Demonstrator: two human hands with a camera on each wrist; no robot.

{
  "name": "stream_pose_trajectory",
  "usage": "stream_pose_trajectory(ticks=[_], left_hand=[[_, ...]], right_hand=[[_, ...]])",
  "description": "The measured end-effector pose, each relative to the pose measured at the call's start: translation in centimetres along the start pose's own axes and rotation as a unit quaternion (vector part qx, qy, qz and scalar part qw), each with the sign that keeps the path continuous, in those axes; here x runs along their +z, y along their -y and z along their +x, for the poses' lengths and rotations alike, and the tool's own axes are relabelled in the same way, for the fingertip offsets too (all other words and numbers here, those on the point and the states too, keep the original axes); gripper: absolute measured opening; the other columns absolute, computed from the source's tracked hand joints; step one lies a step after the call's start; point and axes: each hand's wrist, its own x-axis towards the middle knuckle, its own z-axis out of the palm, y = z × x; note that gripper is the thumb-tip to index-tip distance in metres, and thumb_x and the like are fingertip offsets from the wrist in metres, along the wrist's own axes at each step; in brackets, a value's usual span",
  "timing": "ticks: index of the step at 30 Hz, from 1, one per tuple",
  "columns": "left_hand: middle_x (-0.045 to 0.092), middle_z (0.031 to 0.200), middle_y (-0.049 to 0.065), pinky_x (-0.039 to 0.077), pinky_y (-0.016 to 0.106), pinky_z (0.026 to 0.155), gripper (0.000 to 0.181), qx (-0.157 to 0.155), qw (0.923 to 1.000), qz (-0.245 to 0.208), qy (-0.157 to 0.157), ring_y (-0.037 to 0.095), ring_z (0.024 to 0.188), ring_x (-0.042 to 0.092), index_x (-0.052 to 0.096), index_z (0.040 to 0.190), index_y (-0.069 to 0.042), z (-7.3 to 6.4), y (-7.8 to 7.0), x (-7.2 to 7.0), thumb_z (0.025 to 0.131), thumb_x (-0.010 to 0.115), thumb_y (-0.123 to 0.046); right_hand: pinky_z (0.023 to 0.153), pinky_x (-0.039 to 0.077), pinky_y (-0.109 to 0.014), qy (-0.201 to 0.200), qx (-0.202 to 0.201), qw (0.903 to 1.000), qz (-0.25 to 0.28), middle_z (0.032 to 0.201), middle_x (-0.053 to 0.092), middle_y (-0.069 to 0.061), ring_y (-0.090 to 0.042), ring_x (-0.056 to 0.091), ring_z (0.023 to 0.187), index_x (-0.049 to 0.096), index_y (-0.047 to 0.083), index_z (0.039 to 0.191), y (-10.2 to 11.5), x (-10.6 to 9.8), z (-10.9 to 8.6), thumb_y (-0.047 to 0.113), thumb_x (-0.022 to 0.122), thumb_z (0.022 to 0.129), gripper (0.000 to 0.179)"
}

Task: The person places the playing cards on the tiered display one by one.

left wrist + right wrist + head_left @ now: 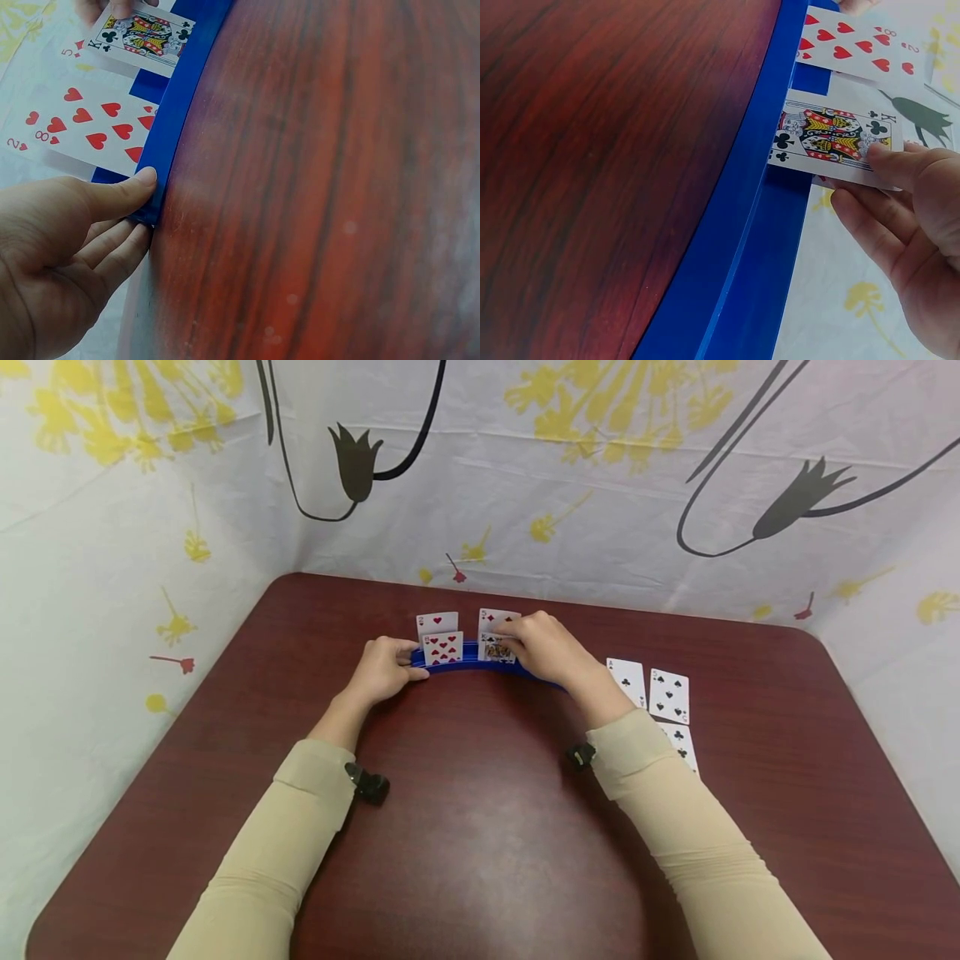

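A curved blue card holder [470, 665] stands near the far side of the table. My left hand [381, 670] grips its left end, thumb on the front face and fingers curled behind. At the holder's left, the eight of hearts [94, 124] stands in front of the two of hearts [437, 623]. To their right, the king of clubs [829, 135] stands in front of the five of diamonds [491, 617]. My right hand [551, 647] pinches the king's upper edge between thumb and fingers, the card's lower edge at the holder's slot.
On the dark red wooden table [465, 827], an ace of clubs [626, 681] and a five of spades [669, 696] lie face up at the right. Another club card [681, 743] is partly hidden by my right sleeve. Patterned white cloth [480, 485] hangs behind the table.
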Motion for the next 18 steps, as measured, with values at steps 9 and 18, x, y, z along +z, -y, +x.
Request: stream_pose_trajectory(ticks=[9, 18], left_hand=[[0.067, 0.127, 0.023, 0.053, 0.046, 0.098, 0.050, 0.000, 1.0000, 0.002, 0.002, 0.033, 0.114, 0.068, 0.064, 0.133, 0.003, 0.0, -0.1, 0.0, 0.088, 0.080, -0.012], [0.068, 0.123, 0.023, 0.055, 0.045, 0.096, 0.048, 0.006, 1.0000, 0.006, -0.002, 0.032, 0.113, 0.068, 0.065, 0.131, 0.004, -0.1, -0.3, 0.0, 0.088, 0.080, -0.011]], right_hand=[[0.077, 0.056, -0.041, 0.001, -0.007, 1.0000, -0.003, 0.106, 0.076, -0.012, -0.023, 0.071, 0.082, 0.074, 0.006, 0.121, -0.1, 0.0, -0.1, 0.004, 0.065, 0.098, 0.026], [0.077, 0.057, -0.044, -0.005, 0.012, 0.9992, -0.039, 0.113, 0.075, -0.009, -0.024, 0.072, 0.085, 0.074, 0.008, 0.123, 0.9, -1.2, -0.4, 0.013, 0.070, 0.096, 0.028]])
